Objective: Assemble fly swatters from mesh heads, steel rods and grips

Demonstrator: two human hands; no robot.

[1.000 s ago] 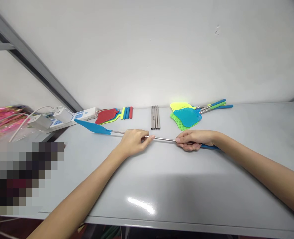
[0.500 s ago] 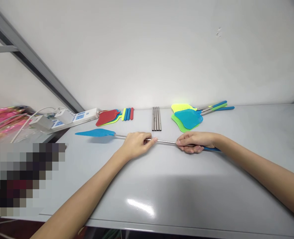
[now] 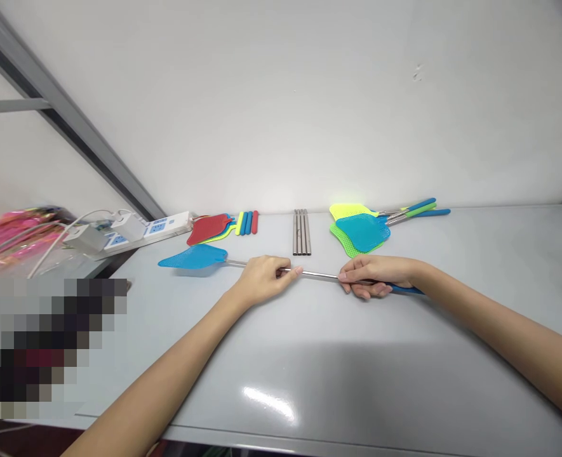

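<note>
A blue fly swatter with a thin metal rod (image 3: 319, 275) stretches across the grey table (image 3: 338, 355), its mesh head (image 3: 194, 257) lying at the left. My left hand (image 3: 264, 279) pinches the rod near its middle. My right hand (image 3: 376, 274) is closed round the blue handle end, which sticks out behind the wrist. Both hands rest low over the tabletop.
Along the back wall lie red and other coloured swatter heads (image 3: 210, 227), coloured handle grips (image 3: 247, 223), several metal rods (image 3: 301, 231) and a pile of finished swatters (image 3: 362, 230). A white power strip (image 3: 140, 228) with plugs sits at the left, beside pink wrapping (image 3: 4, 231).
The swatter head has turned from edge-on to lying flat and has drawn in to the right. Both hands kept their grip.
</note>
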